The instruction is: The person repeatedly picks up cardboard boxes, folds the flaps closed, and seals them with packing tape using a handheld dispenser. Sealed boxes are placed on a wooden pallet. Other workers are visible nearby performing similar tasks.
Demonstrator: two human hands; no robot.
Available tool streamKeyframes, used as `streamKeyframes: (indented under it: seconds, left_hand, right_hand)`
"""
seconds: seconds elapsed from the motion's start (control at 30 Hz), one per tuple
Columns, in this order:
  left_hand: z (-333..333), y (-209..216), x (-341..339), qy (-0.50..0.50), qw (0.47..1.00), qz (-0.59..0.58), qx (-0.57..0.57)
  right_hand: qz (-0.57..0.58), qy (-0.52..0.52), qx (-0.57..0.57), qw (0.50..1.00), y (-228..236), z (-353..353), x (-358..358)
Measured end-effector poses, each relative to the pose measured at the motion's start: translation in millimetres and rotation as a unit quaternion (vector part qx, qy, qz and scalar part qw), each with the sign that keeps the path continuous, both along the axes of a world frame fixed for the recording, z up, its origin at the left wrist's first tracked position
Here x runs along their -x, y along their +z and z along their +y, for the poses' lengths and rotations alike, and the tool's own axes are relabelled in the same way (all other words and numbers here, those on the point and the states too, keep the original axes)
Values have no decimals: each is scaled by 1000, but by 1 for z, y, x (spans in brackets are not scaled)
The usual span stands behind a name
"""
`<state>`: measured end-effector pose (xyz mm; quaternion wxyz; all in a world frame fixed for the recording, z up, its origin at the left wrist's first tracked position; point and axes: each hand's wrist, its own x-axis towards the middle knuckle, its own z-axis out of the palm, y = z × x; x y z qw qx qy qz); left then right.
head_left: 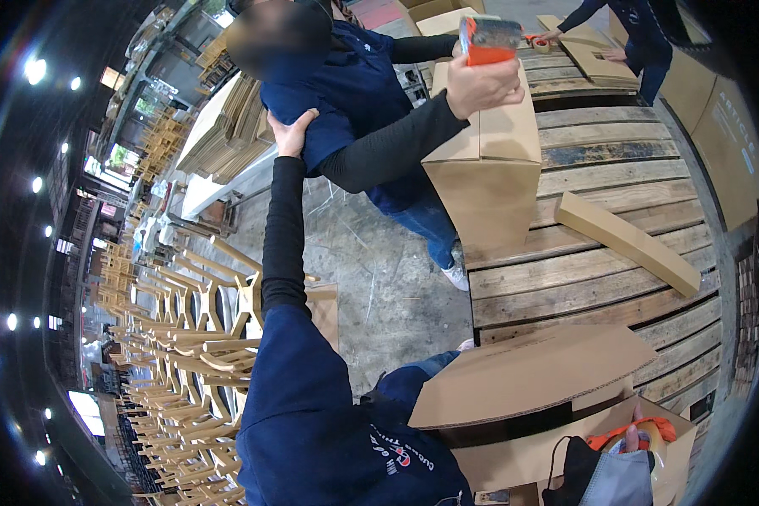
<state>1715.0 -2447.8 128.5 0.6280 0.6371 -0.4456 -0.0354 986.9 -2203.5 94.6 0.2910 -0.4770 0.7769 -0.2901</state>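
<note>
head: lower tape dispenser (662, 427) stretches left to right

The single fisheye view looks down and outward from the wearer's head, rolled so round white ceiling lights (34, 71) line its left rim; the wearer's navy-blue shirt (304, 422) is closest, the bare left hand (292, 137) and grey concrete floor (371, 278) farther off.

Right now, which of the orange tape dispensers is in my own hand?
The orange tape dispenser at lower right, in your right hand. Of the others, one is raised in the nearer co-worker's hand, one is by the farther co-worker's hand.
</note>
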Motion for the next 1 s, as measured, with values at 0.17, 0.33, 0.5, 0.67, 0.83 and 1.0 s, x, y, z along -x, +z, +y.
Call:
streamKeyframes:
  seconds: [0.17, 0.33, 0.5, 0.67, 0.83, 1.0]
  left_hand:
    - [-9, 2, -4, 114, 989, -90, -29]
    - [-15, 17, 21, 186, 973, -128, -52]
    - [19, -1, 179, 92, 938, -323, 86]
    - [85, -67, 400, -521, 801, -296, -18]
    - [70, -72, 491, -721, 684, 0, -109]
    - [68, -67, 503, -668, 700, -170, -188]
  right_hand:
    - [-16, -3, 12, 1000, -2, 0, -4]
    - [-41, -8, 26, 999, -10, -5, -9]
    - [-84, -16, 51, 995, -23, -17, -18]
    - [-163, -37, 119, 979, -36, -31, -25]
    - [-311, -37, 212, 926, -37, -30, -10]
    - [-410, -14, 270, 871, -22, -14, 1]
